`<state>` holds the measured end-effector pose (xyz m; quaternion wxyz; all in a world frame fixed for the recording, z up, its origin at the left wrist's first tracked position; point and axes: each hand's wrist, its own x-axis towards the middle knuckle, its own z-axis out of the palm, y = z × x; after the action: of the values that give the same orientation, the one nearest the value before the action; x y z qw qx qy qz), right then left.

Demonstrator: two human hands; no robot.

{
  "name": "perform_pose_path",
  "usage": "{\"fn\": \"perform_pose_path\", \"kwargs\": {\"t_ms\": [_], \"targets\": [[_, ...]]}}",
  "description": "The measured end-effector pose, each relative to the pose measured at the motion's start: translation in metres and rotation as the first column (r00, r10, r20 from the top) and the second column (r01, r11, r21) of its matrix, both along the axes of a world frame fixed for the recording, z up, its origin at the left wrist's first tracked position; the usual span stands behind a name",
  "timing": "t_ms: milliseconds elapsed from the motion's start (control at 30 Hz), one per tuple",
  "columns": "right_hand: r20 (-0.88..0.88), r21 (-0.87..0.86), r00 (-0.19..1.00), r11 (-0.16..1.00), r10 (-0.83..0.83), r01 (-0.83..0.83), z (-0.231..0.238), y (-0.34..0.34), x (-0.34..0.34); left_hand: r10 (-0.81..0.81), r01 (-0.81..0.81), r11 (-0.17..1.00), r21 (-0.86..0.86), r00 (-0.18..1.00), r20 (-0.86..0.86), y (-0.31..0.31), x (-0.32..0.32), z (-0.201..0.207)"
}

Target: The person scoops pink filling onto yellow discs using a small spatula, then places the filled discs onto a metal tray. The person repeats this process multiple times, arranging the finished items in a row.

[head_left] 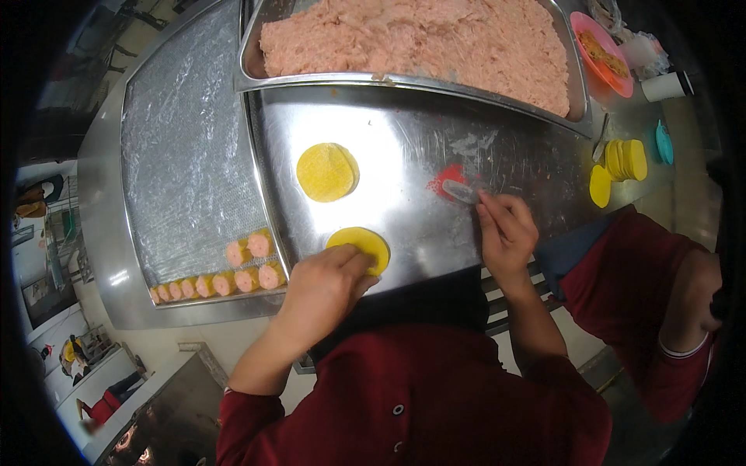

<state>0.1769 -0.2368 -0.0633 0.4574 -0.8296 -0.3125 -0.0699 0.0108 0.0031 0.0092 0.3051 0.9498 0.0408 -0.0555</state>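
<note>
My left hand (329,284) has its fingers closed at the lower edge of a thin yellow round wrapper (365,241) near the table's front edge; the fingertips are partly hidden. Above it lies a small stack of yellow round wrappers (325,172), slightly fanned. In my right hand (508,234), thumb and fingers pinch the end of a small, pale, spoon-like spreader (458,192). The spreader's blade is over a red smear (449,177) on the steel table (404,155). A deep steel pan (326,79) full of pink minced filling (420,43) stands at the back.
At left, a film-lined tray (186,140) holds yellow-wrapped rolls with pink filling (223,284) along its near edge. On the right are more yellow wrappers (624,160), a teal dish (664,142), a pink bowl (602,54) and a white cylinder (665,87). Another person's arm (688,303) is close by.
</note>
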Motion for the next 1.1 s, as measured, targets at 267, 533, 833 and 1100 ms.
{"fn": "perform_pose_path", "kwargs": {"t_ms": [267,533,833,1100], "targets": [[-0.013,0.015,1.000,1.000,0.000,0.001,-0.003,0.000,0.000,0.008,-0.007,1.000,-0.026,1.000,0.011,0.000,-0.005,-0.001],[0.019,0.025,1.000,1.000,-0.002,0.001,-0.004,0.000,0.000,0.146,-0.153,0.966,-0.208,0.988,-0.048,0.001,-0.011,0.001],[0.036,0.018,0.999,1.000,-0.006,0.006,-0.002,0.000,0.000,0.088,-0.087,0.996,-0.021,0.995,0.050,-0.010,-0.018,-0.006],[0.021,0.031,1.000,0.999,-0.008,0.007,-0.002,0.001,0.000,0.019,-0.035,0.996,0.087,0.983,0.182,-0.015,-0.015,-0.007]]}}
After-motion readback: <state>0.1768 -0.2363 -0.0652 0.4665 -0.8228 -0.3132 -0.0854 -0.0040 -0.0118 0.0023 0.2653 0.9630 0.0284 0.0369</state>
